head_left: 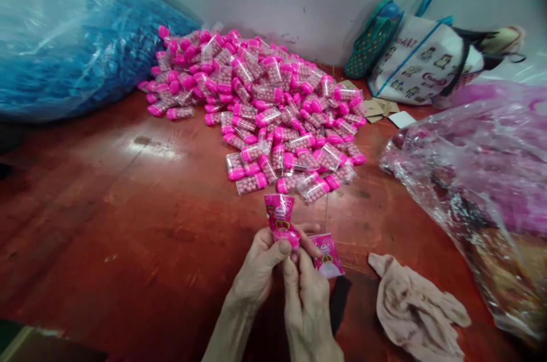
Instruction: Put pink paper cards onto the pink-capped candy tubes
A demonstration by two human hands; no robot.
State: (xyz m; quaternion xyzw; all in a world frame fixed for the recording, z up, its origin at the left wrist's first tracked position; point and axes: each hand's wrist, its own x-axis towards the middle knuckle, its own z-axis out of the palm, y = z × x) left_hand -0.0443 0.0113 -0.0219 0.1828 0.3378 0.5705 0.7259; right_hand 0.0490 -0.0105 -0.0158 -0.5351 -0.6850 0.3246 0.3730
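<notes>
Low in the middle of the view, my left hand (pixel 257 268) and my right hand (pixel 308 299) meet around a small pink-capped candy bottle (pixel 287 235). A printed pink plastic sleeve (pixel 279 208) stands up from the cap end, between the fingers of both hands. My left thumb presses on the bottle's pink part, while my right fingers close around its lower end, which they mostly hide. Beside my right fingers is a second printed pink sleeve (pixel 328 256); whether they touch it I cannot tell.
A large heap of pink-capped candy bottles (pixel 273 114) lies ahead on the red-brown table (pixel 141 225). A blue-filled plastic bag (pixel 85 48) bulges at left. To the right are a clear plastic bag (pixel 482 151), a crumpled cloth (pixel 414 305) and a white tote bag (pixel 423 60) by the wall.
</notes>
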